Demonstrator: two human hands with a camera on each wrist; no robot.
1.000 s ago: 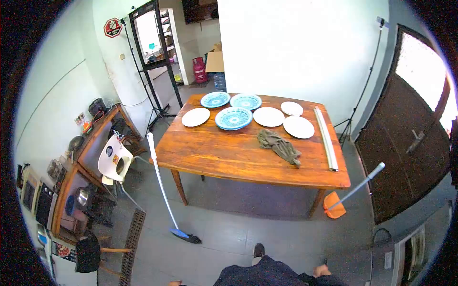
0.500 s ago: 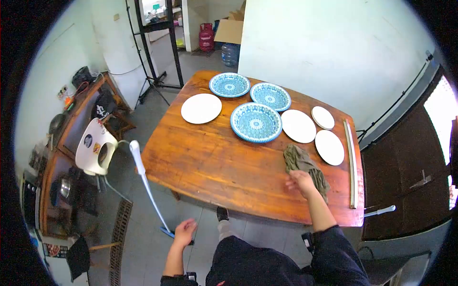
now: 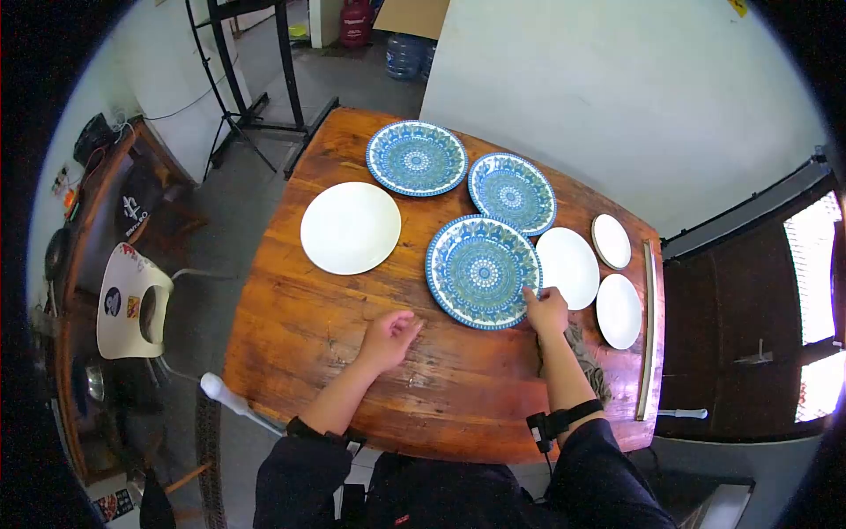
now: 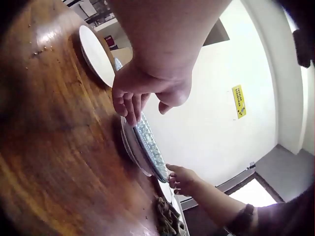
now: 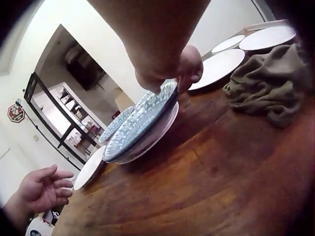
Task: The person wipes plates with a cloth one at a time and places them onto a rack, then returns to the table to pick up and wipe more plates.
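Left of right grip [image 3: 548, 313], blue plate [image 3: 483, 271], held

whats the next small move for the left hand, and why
Probably bring the left hand to the nearest blue-patterned plate, at its left rim: the right hand grips its right rim, while the left is apart from it.

The person's right hand [image 3: 550, 313], half a second ago over the crumpled olive-brown cloth [image 3: 595, 368], has moved left and farther in, and now grips the right rim of the nearest round blue-and-white patterned plate [image 3: 484, 271]. The left hand [image 3: 390, 340], earlier out past the near edge, has come in above the brown wooden counter [image 3: 291, 335], near that plate's left side. The person's dark-clothed torso [image 3: 449, 485] has come up to the counter's near edge.
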